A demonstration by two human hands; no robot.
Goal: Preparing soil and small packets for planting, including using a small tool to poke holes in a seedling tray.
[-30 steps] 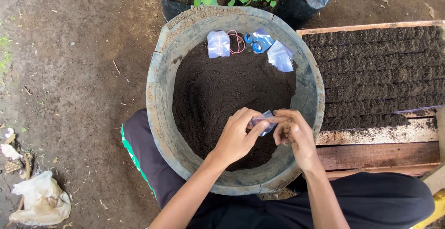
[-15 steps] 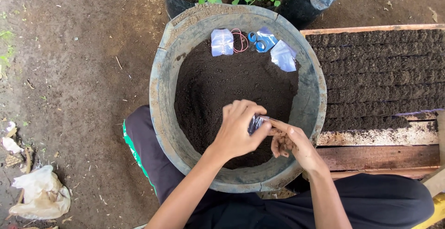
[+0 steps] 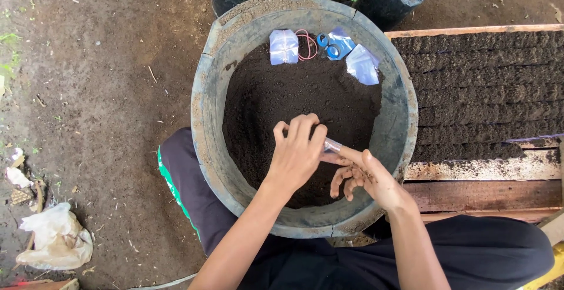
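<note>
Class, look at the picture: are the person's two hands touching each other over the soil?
Touching. The head view shows the left hand meeting the right hand around a small clear packet.

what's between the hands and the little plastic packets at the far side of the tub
Only bare dark soil lies between the hands and the packets, seen in the head view.

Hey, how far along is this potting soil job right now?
Done: the round basin holds dark soil, and the tray at the right shows filled rows of soil. In hand: the left hand and right hand meet over the basin on a small clear packet. Left: the clear packets on the far soil lie untouched.
</note>
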